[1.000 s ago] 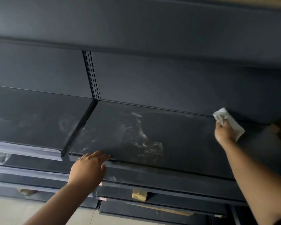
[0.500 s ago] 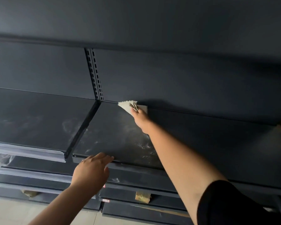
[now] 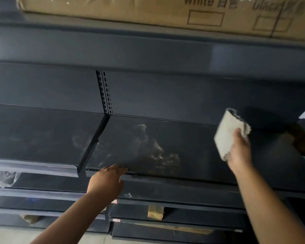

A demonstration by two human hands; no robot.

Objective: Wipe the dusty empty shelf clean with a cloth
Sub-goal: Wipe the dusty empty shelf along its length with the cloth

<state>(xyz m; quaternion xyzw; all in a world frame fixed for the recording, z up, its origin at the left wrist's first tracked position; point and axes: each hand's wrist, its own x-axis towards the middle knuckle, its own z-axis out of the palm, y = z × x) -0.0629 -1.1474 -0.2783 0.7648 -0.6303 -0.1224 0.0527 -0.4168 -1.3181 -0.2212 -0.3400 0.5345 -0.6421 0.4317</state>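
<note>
1. Head view: the shelf [image 3: 192, 148] is a dark grey metal board, and it carries pale dust smears and a brownish stain near its front middle.
2. The cloth [image 3: 228, 132] is a folded whitish pad with a ragged upper edge. It is at the right side of the shelf, lifted above the surface, near the back panel.
3. The right hand [image 3: 239, 154] holds the cloth; its fingers [image 3: 240, 136] are closed over the lower part of the pad.
4. The left hand [image 3: 106, 180] rests at the front edge of the shelf. Its fingers [image 3: 120, 170] are stretched out and a little apart, holding nothing, with the tips on the edge.
5. A slotted upright post [image 3: 105, 93] stands at the back, between this shelf and the neighbouring shelf [image 3: 33, 132] on the left, which is dusty too.
6. A cardboard box [image 3: 148, 9] with printed words lies on the board above.
</note>
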